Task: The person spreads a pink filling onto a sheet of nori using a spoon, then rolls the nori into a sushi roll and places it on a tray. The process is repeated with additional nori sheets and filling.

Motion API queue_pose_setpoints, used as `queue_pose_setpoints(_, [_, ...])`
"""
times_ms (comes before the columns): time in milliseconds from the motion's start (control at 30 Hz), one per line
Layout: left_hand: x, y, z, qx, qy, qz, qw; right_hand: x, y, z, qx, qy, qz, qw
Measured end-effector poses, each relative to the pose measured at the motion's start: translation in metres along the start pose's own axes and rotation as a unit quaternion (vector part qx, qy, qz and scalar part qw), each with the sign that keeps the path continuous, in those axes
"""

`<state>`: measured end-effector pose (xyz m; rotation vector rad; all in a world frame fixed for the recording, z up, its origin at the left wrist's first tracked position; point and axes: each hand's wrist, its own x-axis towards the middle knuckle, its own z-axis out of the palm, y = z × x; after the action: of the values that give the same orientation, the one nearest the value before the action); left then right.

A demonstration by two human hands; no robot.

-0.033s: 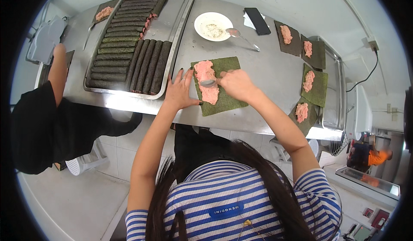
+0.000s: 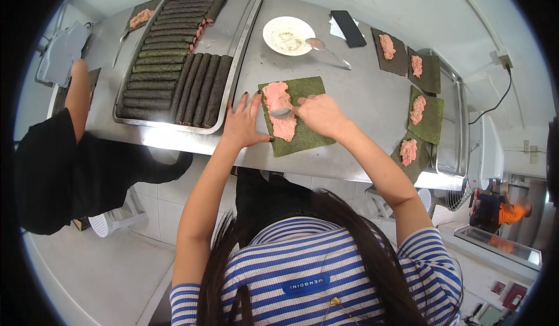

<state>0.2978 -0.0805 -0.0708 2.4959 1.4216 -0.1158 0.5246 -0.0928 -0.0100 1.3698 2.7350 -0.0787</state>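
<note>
Seaweed sheet (image 2: pixel 308 137), green: lying on the near edge of the steel table (image 2: pixel 361 87), right of a tray (image 2: pixel 236 32) holding dark rolls. Pink filling (image 2: pixel 283 129): covering the sheet's left part. Left hand (image 2: pixel 240 128): spreading its fingers, grasping nothing, thumb touching the sheet's left side. Right hand (image 2: pixel 319 114): clenching a metal spoon (image 2: pixel 281 113), its bowl resting on the filling. White bowl (image 2: pixel 272 30): standing farther off. Black phone (image 2: pixel 348 28): lying far right of it.

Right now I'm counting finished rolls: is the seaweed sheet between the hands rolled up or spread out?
Spread out: the seaweed sheet lies open on the table, its pink filling exposed under the spoon in the right hand.
</note>
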Motion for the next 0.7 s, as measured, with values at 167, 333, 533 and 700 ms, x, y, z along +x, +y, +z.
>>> queue_pose_setpoints(167, [0.003,-0.001,0.000,0.002,-0.004,-0.001,1.000,-0.006,-0.003,-0.002,0.014,-0.010,-0.010,1.000])
queue_pose_setpoints(333, [0.005,0.005,-0.010,0.009,-0.066,-0.032,0.997,-0.018,-0.007,0.002,0.027,-0.009,-0.007,1.000])
queue_pose_setpoints(533, [0.005,0.007,-0.013,0.005,-0.062,-0.035,0.997,-0.032,-0.017,0.006,0.033,-0.034,0.000,0.999])
queue_pose_setpoints(700, [0.005,0.004,-0.007,-0.012,-0.044,-0.030,0.998,-0.045,-0.016,-0.020,0.059,-0.050,0.014,0.997])
